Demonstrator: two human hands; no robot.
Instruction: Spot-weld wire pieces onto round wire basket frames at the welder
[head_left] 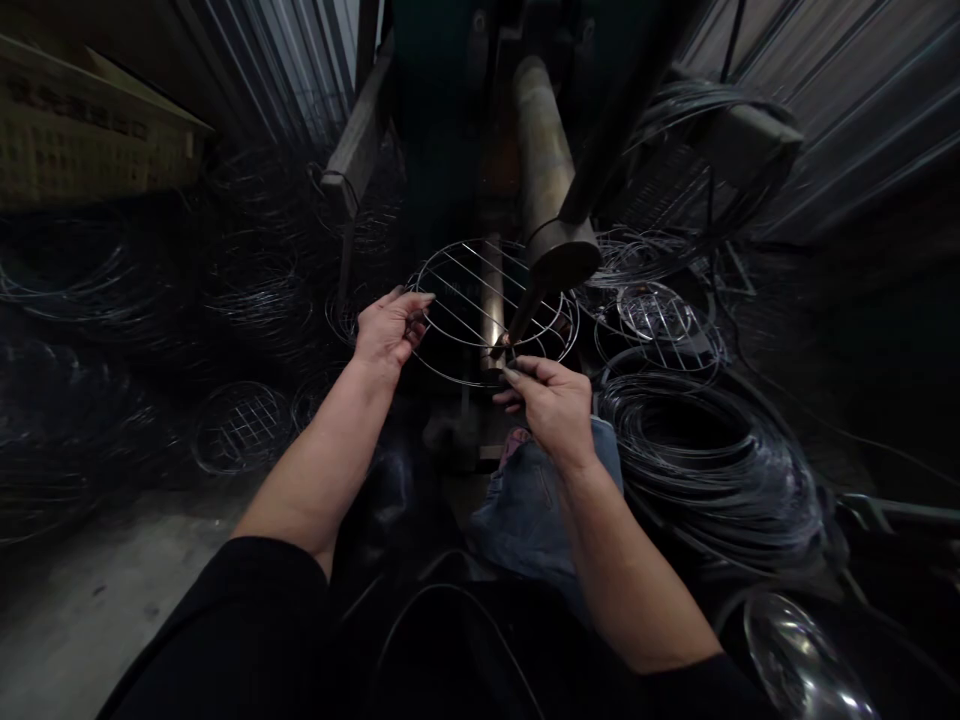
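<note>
A round wire rack [457,262], a ring crossed by parallel bars, lies roughly level in front of me. My left hand [393,326] is closed in a pinch on the ring's left side. At the near side of the rack, my right hand [551,398] has its thumb and fingertips pinched together just under a dark electrode tip [525,312]. What sits between those fingertips is too small and dark to make out. A brass-coloured post [492,290] stands below the rack. Above it, a thick metal cylinder [546,150] of the machine points toward me.
At right lie a big coil of wire [697,460] and more wire racks [660,320]. Dim stacks of wire rings [259,290] fill the left side, with a gridded rack [244,425] nearer. A yellow crate [97,130] stands upper left. Blue cloth [525,520] lies beneath my right arm.
</note>
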